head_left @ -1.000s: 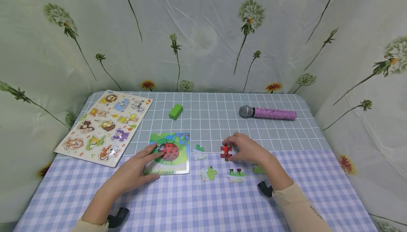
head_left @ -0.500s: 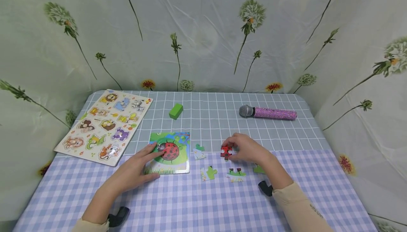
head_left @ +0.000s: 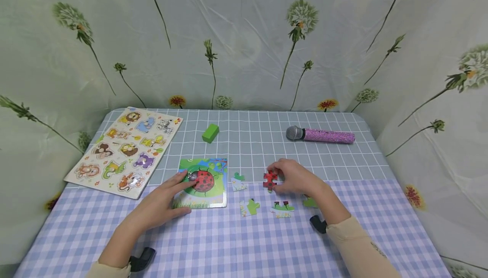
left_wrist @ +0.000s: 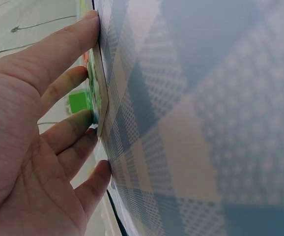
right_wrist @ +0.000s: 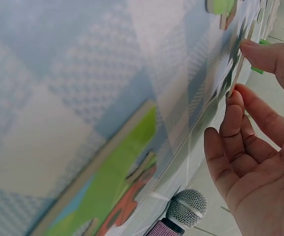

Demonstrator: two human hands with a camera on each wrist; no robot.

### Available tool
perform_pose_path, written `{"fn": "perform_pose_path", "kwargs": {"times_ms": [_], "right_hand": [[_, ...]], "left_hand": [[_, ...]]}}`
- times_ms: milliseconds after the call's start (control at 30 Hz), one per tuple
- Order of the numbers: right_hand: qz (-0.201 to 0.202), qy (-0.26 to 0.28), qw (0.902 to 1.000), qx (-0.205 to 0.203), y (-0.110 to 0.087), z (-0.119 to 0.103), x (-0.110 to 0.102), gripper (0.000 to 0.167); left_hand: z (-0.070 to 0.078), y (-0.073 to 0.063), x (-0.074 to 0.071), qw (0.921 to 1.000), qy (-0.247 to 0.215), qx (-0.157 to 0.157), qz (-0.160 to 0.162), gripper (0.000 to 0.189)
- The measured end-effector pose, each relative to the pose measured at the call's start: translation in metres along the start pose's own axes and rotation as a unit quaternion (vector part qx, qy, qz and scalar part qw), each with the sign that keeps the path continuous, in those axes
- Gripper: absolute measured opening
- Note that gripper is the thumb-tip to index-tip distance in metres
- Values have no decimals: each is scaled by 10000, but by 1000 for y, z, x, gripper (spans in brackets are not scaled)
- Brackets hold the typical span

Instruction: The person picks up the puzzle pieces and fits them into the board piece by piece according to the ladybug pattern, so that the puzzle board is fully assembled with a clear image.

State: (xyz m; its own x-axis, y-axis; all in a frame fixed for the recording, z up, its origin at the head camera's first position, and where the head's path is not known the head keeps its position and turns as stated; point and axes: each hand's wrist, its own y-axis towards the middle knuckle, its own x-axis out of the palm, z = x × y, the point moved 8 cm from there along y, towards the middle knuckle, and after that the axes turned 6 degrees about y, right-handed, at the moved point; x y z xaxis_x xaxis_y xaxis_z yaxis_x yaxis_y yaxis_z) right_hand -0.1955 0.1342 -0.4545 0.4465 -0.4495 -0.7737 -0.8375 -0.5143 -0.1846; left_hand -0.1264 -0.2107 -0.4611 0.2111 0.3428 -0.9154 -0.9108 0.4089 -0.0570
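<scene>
In the head view, my left hand [head_left: 162,201] rests on the left side of a square ladybug puzzle board [head_left: 218,197], its fingers stretched out across the picture. The left wrist view shows those fingertips along the board's edge [left_wrist: 101,93]. Right of the board, my right hand [head_left: 299,180] pinches a red, black-spotted jigsaw piece [head_left: 270,181] between thumb and fingers. Only the thin edge of that piece [right_wrist: 237,71] appears in the right wrist view. Loose jigsaw pieces lie nearby: a blue-green one [head_left: 239,182], a green one [head_left: 249,207] and one with ladybug feet [head_left: 282,210].
Another green jigsaw piece [head_left: 310,202] lies partly hidden by my right forearm. An animal peg puzzle [head_left: 126,153] is at the back left. Behind the ladybug board sits a green block [head_left: 211,133]. A pink glittery microphone [head_left: 322,135] lies at the back right.
</scene>
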Motion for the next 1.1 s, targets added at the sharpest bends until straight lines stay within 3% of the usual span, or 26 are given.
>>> {"fn": "perform_pose_path", "kwargs": {"times_ms": [400,733,1100], "right_hand": [[81,-80,9997,-218,7,-17,-4,58],[95,-37,9978,-655,21,-42,-2,42],[1,34,9961,-882,35,-62,3,39]], "left_hand": [[3,1,-1,10000,-2,57,18,73],[-3,-3,3,10000,16,-27,-50,74],[-1,0,2,10000,7,37,42,74]]}}
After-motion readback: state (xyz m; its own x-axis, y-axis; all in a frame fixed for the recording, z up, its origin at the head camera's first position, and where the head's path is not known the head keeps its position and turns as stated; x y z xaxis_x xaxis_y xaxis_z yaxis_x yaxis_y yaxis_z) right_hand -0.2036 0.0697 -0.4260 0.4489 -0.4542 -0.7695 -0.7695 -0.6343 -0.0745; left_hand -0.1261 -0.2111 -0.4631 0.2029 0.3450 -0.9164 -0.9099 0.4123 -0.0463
